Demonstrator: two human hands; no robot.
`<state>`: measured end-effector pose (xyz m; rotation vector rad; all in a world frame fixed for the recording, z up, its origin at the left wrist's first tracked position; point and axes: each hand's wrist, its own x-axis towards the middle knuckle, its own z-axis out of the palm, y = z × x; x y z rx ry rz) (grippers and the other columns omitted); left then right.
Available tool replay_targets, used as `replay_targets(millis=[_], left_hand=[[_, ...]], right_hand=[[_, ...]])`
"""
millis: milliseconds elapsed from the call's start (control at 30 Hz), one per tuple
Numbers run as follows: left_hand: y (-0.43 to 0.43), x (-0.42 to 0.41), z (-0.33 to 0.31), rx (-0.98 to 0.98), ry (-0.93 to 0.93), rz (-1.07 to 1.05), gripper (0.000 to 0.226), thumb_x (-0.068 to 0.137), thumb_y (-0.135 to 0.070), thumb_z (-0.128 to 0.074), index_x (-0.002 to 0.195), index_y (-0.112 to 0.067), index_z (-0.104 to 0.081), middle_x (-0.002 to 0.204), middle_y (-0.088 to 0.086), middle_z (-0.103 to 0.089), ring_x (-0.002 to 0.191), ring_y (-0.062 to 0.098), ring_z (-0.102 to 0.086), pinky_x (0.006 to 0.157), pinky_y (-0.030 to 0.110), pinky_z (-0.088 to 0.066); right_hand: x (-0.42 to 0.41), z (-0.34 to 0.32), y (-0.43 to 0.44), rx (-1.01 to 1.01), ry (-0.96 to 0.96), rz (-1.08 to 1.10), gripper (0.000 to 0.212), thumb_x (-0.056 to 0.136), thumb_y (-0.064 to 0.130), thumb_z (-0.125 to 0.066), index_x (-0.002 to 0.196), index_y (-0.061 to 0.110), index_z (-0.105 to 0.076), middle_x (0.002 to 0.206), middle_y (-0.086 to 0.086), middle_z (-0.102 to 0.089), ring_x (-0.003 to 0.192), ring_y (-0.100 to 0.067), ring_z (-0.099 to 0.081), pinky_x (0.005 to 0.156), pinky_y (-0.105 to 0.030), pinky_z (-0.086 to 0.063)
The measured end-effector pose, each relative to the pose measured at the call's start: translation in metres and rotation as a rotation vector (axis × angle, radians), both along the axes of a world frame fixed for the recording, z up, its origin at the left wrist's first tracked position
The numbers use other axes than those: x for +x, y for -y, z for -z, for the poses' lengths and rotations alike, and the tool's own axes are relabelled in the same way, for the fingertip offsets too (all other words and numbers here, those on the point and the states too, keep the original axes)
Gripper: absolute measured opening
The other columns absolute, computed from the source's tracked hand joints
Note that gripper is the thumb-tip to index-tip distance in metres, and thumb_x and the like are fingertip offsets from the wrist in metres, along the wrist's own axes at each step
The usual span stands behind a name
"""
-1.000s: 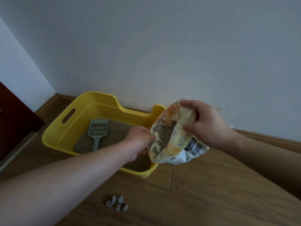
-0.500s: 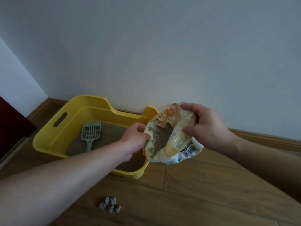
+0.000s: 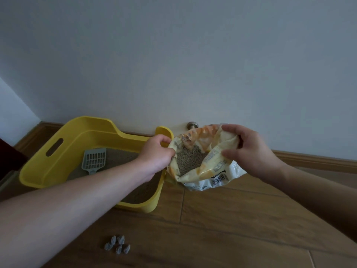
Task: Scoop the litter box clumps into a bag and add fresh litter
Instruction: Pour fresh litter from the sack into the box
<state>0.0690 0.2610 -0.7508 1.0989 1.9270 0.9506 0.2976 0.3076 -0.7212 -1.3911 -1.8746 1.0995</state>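
I have both hands pinching the litter bag [image 3: 201, 163] mouth, left hand [image 3: 154, 157] nearer the litter box [image 3: 81, 132], right hand [image 3: 249, 151] opposite.

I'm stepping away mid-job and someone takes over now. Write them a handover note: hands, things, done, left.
Left hand: grips the left edge of the mouth of the crinkled yellow-and-white plastic litter bag.
Right hand: pinches the right edge; mouth held wide, granules visible inside.
Bag is held just right of the yellow plastic litter box; the grey slotted plastic scoop lies on the litter inside it.
Five small grey clumps lie on the wooden floor in front of the box, unbagged.
Done: litter bag opened. Left: pour fresh litter, bag the clumps; no waste bag in view.
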Motion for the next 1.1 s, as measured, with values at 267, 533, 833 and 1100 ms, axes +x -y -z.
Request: replay_targets(millis=[267, 533, 833, 1100], left_hand=[[-0.026, 0.030, 0.007, 0.009, -0.091, -0.008, 0.020, 0.082, -0.010, -0.065, 0.091, -0.027, -0.064, 0.079, 0.003, -0.070, 0.071, 0.021, -0.068, 0.063, 0.038, -0.056], [-0.051, 0.051, 0.032, -0.064, -0.220, 0.009, 0.026, 0.085, -0.003, -0.060, 0.094, -0.027, -0.064, 0.084, -0.001, -0.066, 0.074, 0.019, -0.064, 0.050, 0.030, -0.049], [-0.073, 0.060, 0.059, -0.144, -0.478, 0.118, 0.025, 0.081, -0.001, -0.062, 0.089, -0.025, -0.063, 0.085, -0.003, -0.062, 0.073, 0.017, -0.060, 0.052, 0.029, -0.049], [-0.073, 0.071, 0.078, -0.170, -0.516, 0.169, 0.028, 0.084, -0.001, -0.062, 0.098, -0.024, -0.056, 0.088, -0.001, -0.061, 0.073, 0.017, -0.058, 0.049, 0.028, -0.041]], right_hand=[[0.040, 0.023, -0.009, -0.062, -0.013, 0.073, 0.064, 0.080, -0.003, -0.071, 0.136, 0.022, -0.053, 0.108, 0.011, -0.065, 0.095, -0.006, -0.066, 0.087, -0.029, -0.057], [0.061, 0.063, -0.030, -0.090, 0.013, 0.120, 0.063, 0.079, -0.003, -0.069, 0.135, 0.022, -0.054, 0.110, 0.006, -0.066, 0.089, -0.003, -0.066, 0.071, -0.017, -0.055], [0.073, 0.103, -0.043, -0.114, 0.130, 0.130, 0.063, 0.080, -0.004, -0.063, 0.138, 0.019, -0.051, 0.120, 0.002, -0.060, 0.083, -0.001, -0.062, 0.060, -0.014, -0.054], [0.083, 0.129, -0.041, -0.128, 0.203, 0.102, 0.064, 0.080, -0.002, -0.061, 0.139, 0.020, -0.048, 0.123, 0.002, -0.055, 0.086, -0.003, -0.059, 0.060, -0.017, -0.054]])
